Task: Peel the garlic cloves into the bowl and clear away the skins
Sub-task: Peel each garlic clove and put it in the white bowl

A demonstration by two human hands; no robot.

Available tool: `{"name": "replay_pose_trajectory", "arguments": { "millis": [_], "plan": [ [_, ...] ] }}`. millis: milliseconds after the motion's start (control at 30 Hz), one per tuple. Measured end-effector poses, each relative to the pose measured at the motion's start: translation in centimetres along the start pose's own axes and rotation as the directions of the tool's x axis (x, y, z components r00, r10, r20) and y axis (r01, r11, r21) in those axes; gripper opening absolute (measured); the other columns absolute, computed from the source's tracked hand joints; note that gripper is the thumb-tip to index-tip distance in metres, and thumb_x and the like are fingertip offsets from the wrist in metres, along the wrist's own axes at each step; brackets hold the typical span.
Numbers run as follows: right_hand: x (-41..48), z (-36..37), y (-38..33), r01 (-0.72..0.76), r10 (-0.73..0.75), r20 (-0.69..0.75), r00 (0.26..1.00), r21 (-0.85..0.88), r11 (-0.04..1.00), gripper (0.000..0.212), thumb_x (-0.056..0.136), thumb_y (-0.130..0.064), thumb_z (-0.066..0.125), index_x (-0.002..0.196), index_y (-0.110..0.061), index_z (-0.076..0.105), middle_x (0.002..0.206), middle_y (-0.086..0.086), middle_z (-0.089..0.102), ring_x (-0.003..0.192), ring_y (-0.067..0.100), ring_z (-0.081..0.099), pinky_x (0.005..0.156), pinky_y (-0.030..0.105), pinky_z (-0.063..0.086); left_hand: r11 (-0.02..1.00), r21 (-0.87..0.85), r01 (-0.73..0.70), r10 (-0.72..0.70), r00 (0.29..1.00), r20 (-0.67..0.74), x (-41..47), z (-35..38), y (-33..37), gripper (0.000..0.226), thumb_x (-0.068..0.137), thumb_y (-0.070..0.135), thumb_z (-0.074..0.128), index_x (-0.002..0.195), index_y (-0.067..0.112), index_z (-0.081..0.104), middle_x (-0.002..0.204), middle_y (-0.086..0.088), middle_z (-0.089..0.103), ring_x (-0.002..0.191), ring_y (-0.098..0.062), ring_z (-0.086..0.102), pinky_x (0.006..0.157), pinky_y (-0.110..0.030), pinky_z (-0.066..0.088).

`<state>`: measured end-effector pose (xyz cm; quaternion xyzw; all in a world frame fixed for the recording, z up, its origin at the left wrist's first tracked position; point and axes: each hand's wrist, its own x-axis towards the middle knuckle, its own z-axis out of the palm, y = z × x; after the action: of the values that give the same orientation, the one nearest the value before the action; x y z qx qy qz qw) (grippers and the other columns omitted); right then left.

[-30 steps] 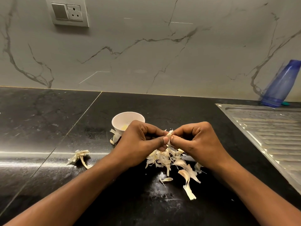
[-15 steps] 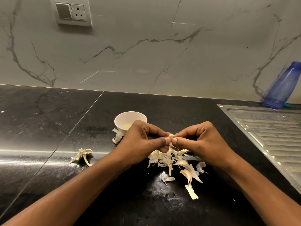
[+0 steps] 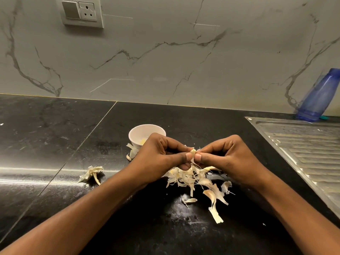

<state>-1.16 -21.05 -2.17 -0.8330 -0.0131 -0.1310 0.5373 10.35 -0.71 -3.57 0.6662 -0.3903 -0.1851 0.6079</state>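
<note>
**Two hands, one clove: why we peel right over the mess**

Both hands are on the same tiny thing here. Our left hand [image 3: 158, 155] and right hand [image 3: 227, 157] meet thumb tip to thumb tip, and each grip is pinched tight on the garlic clove [image 3: 192, 153], held up off the dark surface [image 3: 55, 144]. The other fingers are curled in underneath. We'd guess the left steadies while the right works a strip of skin loose, but so little of the clove shows that we can't tell how much skin is left on it.

Why hold it there? It sits right above the pile of skins [image 3: 191, 178], so whatever comes off should land in one heap instead of all over. That should make clearing up easier.

The bowl [image 3: 135, 139] sits just behind the left hand, close enough that dropping a peeled clove in should be a short reach. There's something pale yellow in the bottom, probably cloves already done. One loose bit of skin lies against the foot of the bowl on its left.

Off to the left, well apart from the heap, lies the dried stalk [image 3: 92, 173] with some papery bits attached. That will need picking up separately.

The steel drainboard [image 3: 303, 148] and a blue bottle [image 3: 320, 96] are off to the right, out of the way.

Our read is that we're mid-peel and no clearing up has started yet.
</note>
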Motion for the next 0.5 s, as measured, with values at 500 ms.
{"name": "replay_pose_trajectory", "arguments": {
  "millis": [500],
  "plan": [
    [-0.21,0.91,-0.11,0.029,-0.034,-0.112,0.993,-0.047,0.998,0.007,0.089,-0.005,0.081,0.09,-0.01,0.085,0.081,0.007,0.081,0.076,0.031,0.078,0.071,0.039,0.066,1.0,-0.019,0.025,-0.025,1.0,-0.008,-0.29,0.31,0.3,0.016,0.092,0.007,0.076,0.107,0.003,0.081,0.086,-0.012,0.081,0.079,-0.025,0.078,0.079,-0.031,0.064]
  ]
}}
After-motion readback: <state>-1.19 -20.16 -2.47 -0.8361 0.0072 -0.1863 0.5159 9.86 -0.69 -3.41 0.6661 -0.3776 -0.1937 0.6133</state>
